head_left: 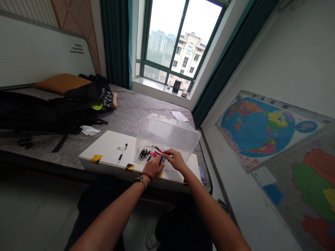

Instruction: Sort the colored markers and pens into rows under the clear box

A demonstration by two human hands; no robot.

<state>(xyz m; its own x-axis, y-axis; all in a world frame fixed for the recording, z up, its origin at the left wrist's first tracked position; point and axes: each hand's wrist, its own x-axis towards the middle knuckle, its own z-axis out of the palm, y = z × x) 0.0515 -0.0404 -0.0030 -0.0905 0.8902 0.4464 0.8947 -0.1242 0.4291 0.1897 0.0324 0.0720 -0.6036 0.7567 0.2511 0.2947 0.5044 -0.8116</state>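
Observation:
A clear plastic box stands on a long white box, its open side toward me. Inside it lie several black pens and some red pens. My left hand, with a watch and a red band at the wrist, is closed at the front of the clear box. Beside it, my right hand has its fingers bent together. Between the fingertips of both hands shows a blue pen, partly hidden. A white-and-black pen lies apart on the white box.
The white box rests on a grey bed. Black bags, an orange pillow and a crumpled tissue lie at left. A paper sheet is behind the clear box. A world map hangs on the right wall.

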